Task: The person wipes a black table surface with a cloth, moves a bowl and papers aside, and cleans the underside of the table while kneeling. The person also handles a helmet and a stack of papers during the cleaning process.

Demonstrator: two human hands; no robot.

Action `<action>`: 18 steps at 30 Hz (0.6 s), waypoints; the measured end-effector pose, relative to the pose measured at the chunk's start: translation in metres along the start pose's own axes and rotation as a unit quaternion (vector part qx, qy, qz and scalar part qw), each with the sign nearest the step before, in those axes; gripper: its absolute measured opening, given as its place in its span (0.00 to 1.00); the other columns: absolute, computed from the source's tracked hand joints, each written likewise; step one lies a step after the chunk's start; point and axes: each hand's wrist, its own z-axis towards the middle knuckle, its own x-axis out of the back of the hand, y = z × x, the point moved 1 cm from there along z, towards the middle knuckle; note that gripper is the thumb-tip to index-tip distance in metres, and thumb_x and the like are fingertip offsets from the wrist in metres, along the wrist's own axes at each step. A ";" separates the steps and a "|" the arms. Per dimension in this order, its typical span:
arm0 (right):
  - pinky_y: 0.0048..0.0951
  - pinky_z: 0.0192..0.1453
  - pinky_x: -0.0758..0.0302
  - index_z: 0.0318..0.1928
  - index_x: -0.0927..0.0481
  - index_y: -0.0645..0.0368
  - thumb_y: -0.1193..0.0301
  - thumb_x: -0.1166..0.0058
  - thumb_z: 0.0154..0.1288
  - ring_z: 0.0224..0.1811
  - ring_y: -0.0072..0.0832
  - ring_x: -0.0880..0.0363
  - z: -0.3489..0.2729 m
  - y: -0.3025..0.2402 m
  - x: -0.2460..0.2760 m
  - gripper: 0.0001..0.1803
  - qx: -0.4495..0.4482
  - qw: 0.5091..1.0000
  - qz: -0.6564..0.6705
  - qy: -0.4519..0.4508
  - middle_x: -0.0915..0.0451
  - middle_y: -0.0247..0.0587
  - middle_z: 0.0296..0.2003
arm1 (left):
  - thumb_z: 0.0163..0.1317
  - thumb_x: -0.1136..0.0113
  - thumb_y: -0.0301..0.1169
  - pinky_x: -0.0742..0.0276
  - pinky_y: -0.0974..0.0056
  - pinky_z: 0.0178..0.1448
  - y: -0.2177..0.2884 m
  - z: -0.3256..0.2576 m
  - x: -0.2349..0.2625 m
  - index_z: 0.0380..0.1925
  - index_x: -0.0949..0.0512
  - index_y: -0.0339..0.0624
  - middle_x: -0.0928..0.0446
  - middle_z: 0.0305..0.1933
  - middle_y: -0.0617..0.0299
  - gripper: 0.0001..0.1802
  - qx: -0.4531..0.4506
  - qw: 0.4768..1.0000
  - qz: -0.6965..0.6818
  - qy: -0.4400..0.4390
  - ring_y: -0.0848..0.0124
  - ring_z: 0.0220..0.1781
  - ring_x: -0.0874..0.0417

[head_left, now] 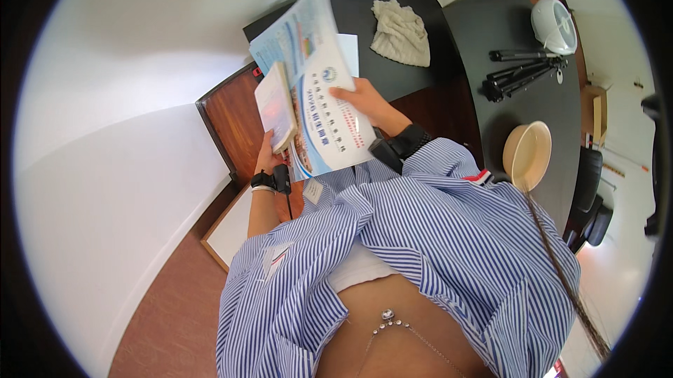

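Observation:
In my right hand (368,103) is a glossy printed brochure (326,115), white and blue, held up by its right edge with the fingers pressed on its cover. My left hand (270,155) grips the lower end of a small pale-covered notebook (275,108) with a thick page block. The notebook stands tilted against the brochure's left side. Behind both, a light blue printed sheet (270,45) and a white paper (349,52) show in part; what supports them is hidden. Black bands with small devices sit on both my wrists.
On the dark desk (350,3) lies a crumpled cream cloth (401,33). Along its right part are a folded black tripod (522,73), a round white appliance (554,25) and a cream bowl (527,155). A white wall (126,84) rises close on the left. Black chairs (592,182) stand far right.

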 end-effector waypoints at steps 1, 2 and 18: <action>0.26 0.35 0.25 0.43 0.29 0.70 0.72 0.48 0.56 0.34 0.26 0.22 0.002 -0.002 -0.004 0.16 0.009 1.000 -0.015 -0.011 0.23 0.44 0.36 | 0.56 0.51 0.44 0.25 0.59 0.40 0.000 0.003 0.002 0.42 0.32 0.38 0.26 0.38 0.56 0.22 -0.014 1.000 0.009 -0.016 0.63 0.37 0.23; 0.25 0.34 0.26 0.43 0.29 0.70 0.71 0.49 0.57 0.32 0.23 0.23 0.003 -0.005 -0.009 0.16 0.056 0.998 -0.026 -0.029 0.23 0.42 0.33 | 0.56 0.51 0.44 0.25 0.59 0.39 0.001 0.006 0.001 0.41 0.31 0.37 0.25 0.37 0.55 0.22 -0.033 0.999 0.028 -0.021 0.63 0.37 0.23; 0.27 0.31 0.27 0.36 0.26 0.69 0.64 0.50 0.54 0.26 0.28 0.23 0.004 -0.049 -0.062 0.18 0.157 0.956 -0.235 -0.078 0.23 0.47 0.25 | 0.57 0.55 0.51 0.25 0.63 0.43 0.009 -0.006 0.006 0.43 0.31 0.40 0.25 0.39 0.60 0.25 -0.110 0.993 0.036 0.004 0.67 0.39 0.23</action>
